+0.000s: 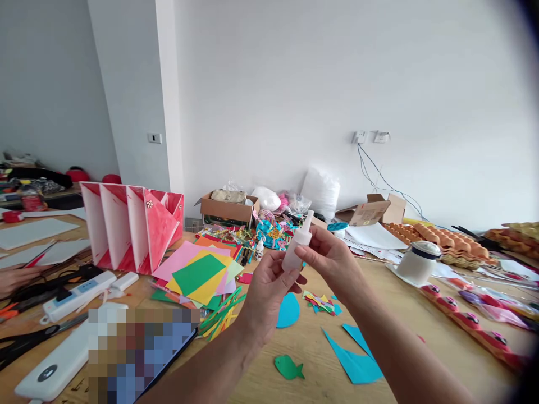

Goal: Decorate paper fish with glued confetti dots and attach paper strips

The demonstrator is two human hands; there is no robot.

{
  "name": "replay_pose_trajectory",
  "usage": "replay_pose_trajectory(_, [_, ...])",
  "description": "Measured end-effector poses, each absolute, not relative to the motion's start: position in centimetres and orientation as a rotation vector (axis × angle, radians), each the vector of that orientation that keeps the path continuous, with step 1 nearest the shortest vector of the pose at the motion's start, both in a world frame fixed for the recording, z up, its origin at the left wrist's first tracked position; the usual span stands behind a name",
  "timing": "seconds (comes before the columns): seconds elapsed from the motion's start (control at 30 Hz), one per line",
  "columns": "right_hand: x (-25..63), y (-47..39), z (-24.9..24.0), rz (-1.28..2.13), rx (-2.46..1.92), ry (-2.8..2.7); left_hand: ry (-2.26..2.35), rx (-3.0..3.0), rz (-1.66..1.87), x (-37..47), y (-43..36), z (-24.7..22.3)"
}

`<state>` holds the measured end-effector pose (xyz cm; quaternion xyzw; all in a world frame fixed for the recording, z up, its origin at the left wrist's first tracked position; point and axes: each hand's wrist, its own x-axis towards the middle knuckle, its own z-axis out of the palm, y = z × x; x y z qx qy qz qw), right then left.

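Observation:
Above the table I hold a white squeeze bottle (pixel 292 257) with a pointed nozzle, tilted with its tip up. My left hand (pixel 266 289) is closed around the lower body of the bottle. The fingers of my right hand (pixel 332 258) grip it near the collar, below the nozzle. On the table beneath lie a rounded blue paper piece (pixel 288 310), a green paper fish (pixel 288 367) and pointed blue paper offcuts (pixel 356 362). Small coloured paper scraps (pixel 319 303) lie between my forearms.
Coloured paper sheets (pixel 200 278) and thin paper strips (pixel 219 314) lie to the left. A red-and-white folded stand (pixel 135 230) is behind them. Scissors (pixel 37 339) and a power strip (pixel 80 294) lie further left, near another person's hand (pixel 17 279). Egg trays (pixel 446 241) stand right.

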<state>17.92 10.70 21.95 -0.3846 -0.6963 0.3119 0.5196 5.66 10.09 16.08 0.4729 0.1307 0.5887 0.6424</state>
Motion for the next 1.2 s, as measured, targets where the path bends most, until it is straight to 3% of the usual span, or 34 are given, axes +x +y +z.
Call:
replay_pose_trajectory(0.33, [18.7, 9.4, 19.2, 1.07, -0.926, -1.616, 0.458, 1.209, 1.247, 5.0, 10.1, 15.2])
replay_pose_trajectory(0.53, [18.6, 8.7, 17.0, 1.159, -0.999, -1.575, 0.623, 1.44, 1.439, 2.2, 10.9, 15.8])
replay_pose_trajectory(0.73, [17.5, 6.8, 13.0, 1.308, -0.944, -1.62, 0.561, 1.823, 1.19, 1.4, 9.5, 16.4])
replay_pose_trajectory(0.93, [16.2, 4.2, 10.7, 1.329, -0.927, -1.708, 0.595, 1.76, 0.861, 0.7, 7.8, 14.8])
replay_pose_trajectory(1.2, [13.6, 2.5, 9.4, 1.173, -0.923, -1.568, 0.599, 1.628, 0.894, 0.3, 6.1, 13.3])
